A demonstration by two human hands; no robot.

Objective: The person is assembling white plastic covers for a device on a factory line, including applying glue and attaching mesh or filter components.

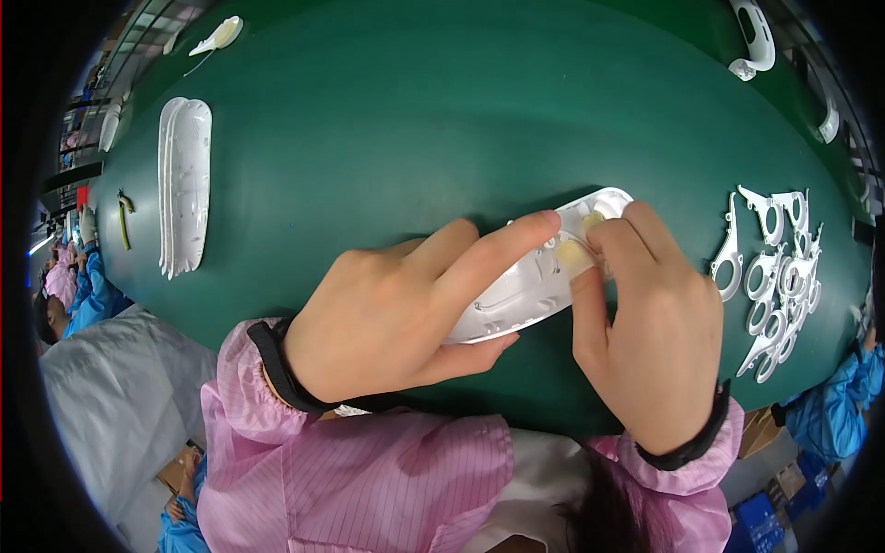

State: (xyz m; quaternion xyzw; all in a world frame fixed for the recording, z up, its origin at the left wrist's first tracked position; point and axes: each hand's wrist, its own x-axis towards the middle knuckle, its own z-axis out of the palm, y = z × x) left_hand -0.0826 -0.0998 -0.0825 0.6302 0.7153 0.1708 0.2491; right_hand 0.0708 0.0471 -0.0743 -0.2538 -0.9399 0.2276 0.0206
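A long white plastic shell (525,295) is tilted between my hands, its hollow inner side facing up. My left hand (396,313) grips it along its lower left part, with the thumb under the near edge and the index finger stretched along the far edge. At the shell's right end, the fingers of my right hand (650,304) pinch down around a small pale yellow piece (573,255). Those fingertips partly hide what they hold, and I cannot make out its kind.
Nested white shells (184,184) lie at the left of the green table (369,120). Yellow-handled pliers or cutters (124,221) lie farther left. A white part with a yellow patch and wire (218,37) is at the far left. Several white ring-shaped brackets (779,281) are piled at the right.
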